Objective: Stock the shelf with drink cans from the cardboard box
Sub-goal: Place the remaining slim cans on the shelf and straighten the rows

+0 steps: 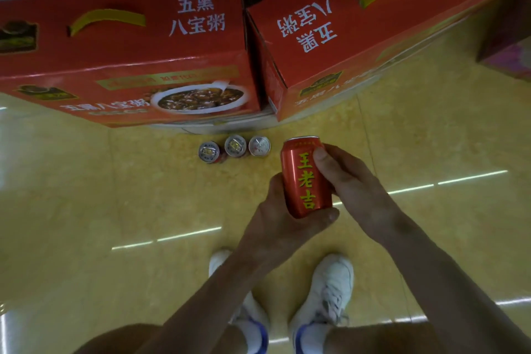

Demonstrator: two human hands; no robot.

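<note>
Head view: looked straight down on a red can (306,178) held above the floor, ahead of the person's knees.
Position: the can was roughly upright with a slight lean, its top rim toward the boxes and its yellow lettering facing the camera. It touched nothing but the two hands.
Left side: the left hand (275,204) curled round the lower part of the can, with the thumb hooked under the base.
Right side: the right hand (347,175) wrapped the upper part, with the thumb pressed flat on the front near the top rim.
Handling: probably full and sealed, so fairly heavy for its size. It was likely stiff along its height, but the thin wall would dent under a hard squeeze. The smooth painted metal could slip if damp.
Where to hold: round the middle of the body, fingers opposite the thumb. One hand would likely be enough.
Neighbours: three standing cans (235,146) formed a short row on the floor, tops up, close together, just left of the held one.
Beyond: the left box (129,46) and the right box (373,23), both red cardboard with yellow handles, sat closed side by side. I could not tell whether either had supplied the cans.
Shelf: not in view.
Ground: glossy yellow floor (115,195) tiles, with white shoes (330,287) below the arms.
</note>
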